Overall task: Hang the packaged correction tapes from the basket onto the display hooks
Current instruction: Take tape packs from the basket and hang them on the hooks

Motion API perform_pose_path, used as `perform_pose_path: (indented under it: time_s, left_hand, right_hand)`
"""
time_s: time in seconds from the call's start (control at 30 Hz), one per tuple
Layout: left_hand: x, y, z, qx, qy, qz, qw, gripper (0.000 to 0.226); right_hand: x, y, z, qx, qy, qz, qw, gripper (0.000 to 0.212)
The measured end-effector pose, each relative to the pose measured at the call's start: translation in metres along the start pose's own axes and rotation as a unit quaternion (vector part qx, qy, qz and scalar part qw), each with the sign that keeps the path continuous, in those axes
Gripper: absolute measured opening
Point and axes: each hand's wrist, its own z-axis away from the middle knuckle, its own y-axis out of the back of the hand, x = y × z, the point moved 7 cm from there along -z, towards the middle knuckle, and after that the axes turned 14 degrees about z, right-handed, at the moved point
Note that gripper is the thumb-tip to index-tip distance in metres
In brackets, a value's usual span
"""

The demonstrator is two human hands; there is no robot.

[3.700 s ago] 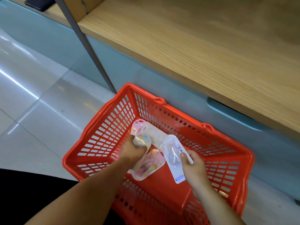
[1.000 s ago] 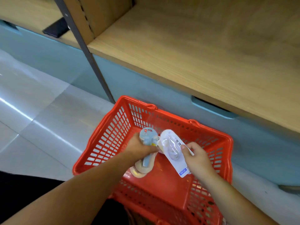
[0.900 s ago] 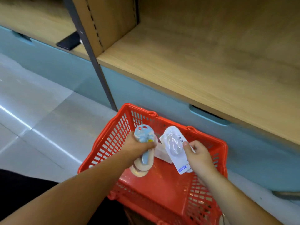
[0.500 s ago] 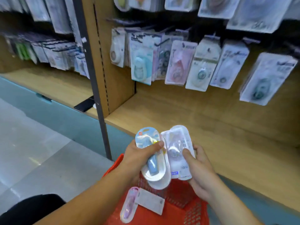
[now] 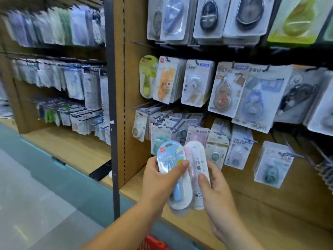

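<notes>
Holding: two packs up in front of the pegboard, both hands, approx centre of view.
L hand: left hand [image 5: 158, 179] pinches the blue pack [image 5: 172, 170], thumb across its face, other fingers behind; a second oval card seems stacked under it, can't tell for sure.
R hand: right hand [image 5: 214, 183] pinches the white pack [image 5: 197, 170], thumb on the front, fingers behind, mostly hidden.
Packs: touching edge to edge, upright, hang holes at 12 o'clock.
Basket: red basket [image 5: 153, 244] just a sliver at 6 o'clock; contents not visible.
Hooks: hooks [image 5: 142, 107] w/ stock at 12 to 2 o'clock from the hands; green pack [image 5: 147, 76] at 11 o'clock looks like the same oval type as blue.
Handling: prob. very light; blister plastic stiff-ish but slick, card backing bends if squeezed. Not fragile, though the hang hole could tear if yanked.
Grip advice: hold low or mid body, leave the top hole free; one pack per hand, thumb on the bubble for steering onto the peg.
Risk: slick faces sliding if stacked two deep.
</notes>
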Motion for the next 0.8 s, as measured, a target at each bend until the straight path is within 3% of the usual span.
perform_pose_path:
  time_s: [0.27,0.37,0.5,0.57,0.63,0.8]
  left_hand:
    - [0.037,-0.014,-0.028,-0.023,0.084,0.085,0.993,0.036]
    - [0.058,-0.017,-0.044,-0.020,0.053,0.084,0.995,0.040]
    - [0.082,-0.026,-0.063,-0.024,0.023,0.104,0.994,0.036]
    - [0.092,-0.030,-0.072,-0.031,0.007,0.109,0.994,0.032]
    - [0.103,-0.033,-0.083,-0.038,-0.020,0.094,0.995,0.030]
    - [0.130,-0.035,-0.112,-0.020,-0.092,0.000,0.996,0.049]
  right_hand:
    - [-0.065,-0.014,-0.042,-0.022,0.017,-0.042,0.999,0.032]
    - [-0.090,-0.022,-0.055,-0.050,0.034,-0.062,0.996,0.022]
    - [-0.116,-0.022,-0.074,-0.054,0.083,-0.052,0.994,0.049]
    - [-0.127,-0.024,-0.084,-0.057,0.099,-0.036,0.993,0.053]
    - [-0.137,-0.027,-0.093,-0.045,0.117,-0.020,0.992,0.049]
    - [-0.164,-0.043,-0.119,-0.013,0.159,0.002,0.987,0.040]
